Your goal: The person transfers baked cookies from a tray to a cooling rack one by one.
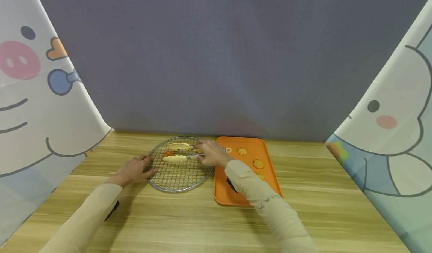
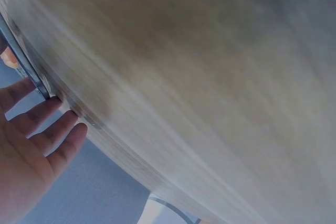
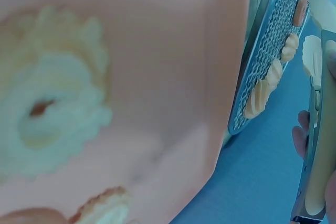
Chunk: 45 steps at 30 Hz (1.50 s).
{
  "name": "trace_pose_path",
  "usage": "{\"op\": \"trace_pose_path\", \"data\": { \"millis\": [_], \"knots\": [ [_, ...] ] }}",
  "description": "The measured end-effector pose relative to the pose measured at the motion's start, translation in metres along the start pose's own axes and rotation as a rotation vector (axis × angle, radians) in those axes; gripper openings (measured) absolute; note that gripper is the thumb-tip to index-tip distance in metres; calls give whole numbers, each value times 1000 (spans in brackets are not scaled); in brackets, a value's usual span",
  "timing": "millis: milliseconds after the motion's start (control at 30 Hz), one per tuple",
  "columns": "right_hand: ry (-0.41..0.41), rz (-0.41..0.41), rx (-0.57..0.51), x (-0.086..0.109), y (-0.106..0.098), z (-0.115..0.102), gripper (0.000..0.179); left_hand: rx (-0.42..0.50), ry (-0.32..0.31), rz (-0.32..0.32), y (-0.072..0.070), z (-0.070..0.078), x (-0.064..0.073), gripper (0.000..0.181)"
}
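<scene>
My right hand (image 1: pixel 213 153) grips a pair of metal tongs (image 3: pixel 317 182) with scalloped cream tips, held low over a round wire rack (image 1: pixel 175 190). The tips stand apart. An orange-brown cookie (image 1: pixel 168 153) shows between them in the head view. More cookies (image 3: pixel 258 98) lie in a row on the rack's mesh in the right wrist view. At the rack's left rim, my left hand (image 1: pixel 133 170) rests with its fingertips, the thumb reaching over the edge. Its fingers (image 2: pixel 50 140) are spread and nearly straight in the left wrist view.
An orange tray (image 1: pixel 222 198) stands right of the rack, partly under my right forearm. On it are several cookies, among them a flower-shaped cookie (image 1: pixel 242 151), a round cookie (image 1: pixel 258 163) and a small ring (image 1: pixel 228 150). A grey partition (image 1: pixel 216 76) rises behind the wooden table (image 1: pixel 320 193).
</scene>
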State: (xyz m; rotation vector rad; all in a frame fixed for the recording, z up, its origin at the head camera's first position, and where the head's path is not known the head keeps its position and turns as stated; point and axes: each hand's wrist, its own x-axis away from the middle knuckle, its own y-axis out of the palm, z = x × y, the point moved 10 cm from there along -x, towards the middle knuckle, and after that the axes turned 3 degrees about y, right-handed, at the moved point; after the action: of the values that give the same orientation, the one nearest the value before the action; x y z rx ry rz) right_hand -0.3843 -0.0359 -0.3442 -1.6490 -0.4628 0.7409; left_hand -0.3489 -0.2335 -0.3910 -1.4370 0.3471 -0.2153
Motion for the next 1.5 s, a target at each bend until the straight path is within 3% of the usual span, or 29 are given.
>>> {"op": "trace_pose_path", "data": {
  "millis": [833,1500],
  "knots": [
    [-11,15,-39,47,-22,36,42,10,-5,-5,-1,-1,-1,57],
    [-3,69,-60,99,-36,70,41,11,-3,-15,-4,1,0,58]
  ]
}}
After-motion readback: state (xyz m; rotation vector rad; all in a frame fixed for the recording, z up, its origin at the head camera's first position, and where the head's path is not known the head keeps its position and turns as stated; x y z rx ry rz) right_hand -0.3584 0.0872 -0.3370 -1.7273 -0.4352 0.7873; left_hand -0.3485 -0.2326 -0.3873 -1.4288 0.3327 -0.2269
